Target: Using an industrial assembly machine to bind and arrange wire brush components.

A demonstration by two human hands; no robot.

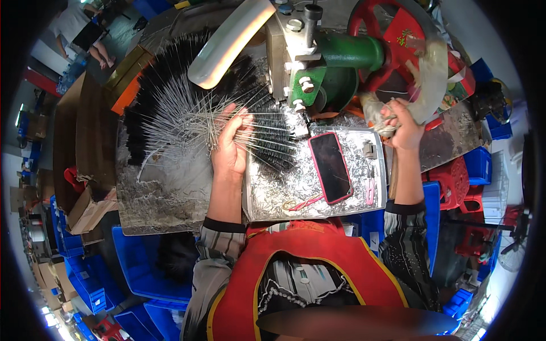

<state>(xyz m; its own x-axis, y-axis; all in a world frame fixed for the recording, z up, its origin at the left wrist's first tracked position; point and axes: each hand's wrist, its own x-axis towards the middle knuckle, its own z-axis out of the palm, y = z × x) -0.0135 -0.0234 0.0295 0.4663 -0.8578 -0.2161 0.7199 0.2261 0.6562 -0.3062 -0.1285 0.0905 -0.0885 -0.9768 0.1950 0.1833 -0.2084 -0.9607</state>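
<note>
My left hand (230, 149) is closed around the thin wire stems of several black-bristled wire brushes (273, 135), their bristled ends pointing right toward the press. Beneath and beyond it spreads a large fan of similar brushes (176, 116), bare wire stems inward and dark bristles outward. My right hand (407, 129) grips the whitish wrapping (372, 111) at the lower rim of a red handwheel (364, 17). That wheel belongs to a green hand press (350, 52), whose metal head stands just beyond my left hand. The exact contact between press and brushes is hard to see.
A metal tray (273, 196) littered with wire scraps lies before me, holding a phone in a pink case (331, 167). A lamp (230, 42) hangs over the brushes. Cardboard boxes (94, 125) stand left, blue bins (148, 267) below, red stools (452, 182) right. A person (79, 28) is far left.
</note>
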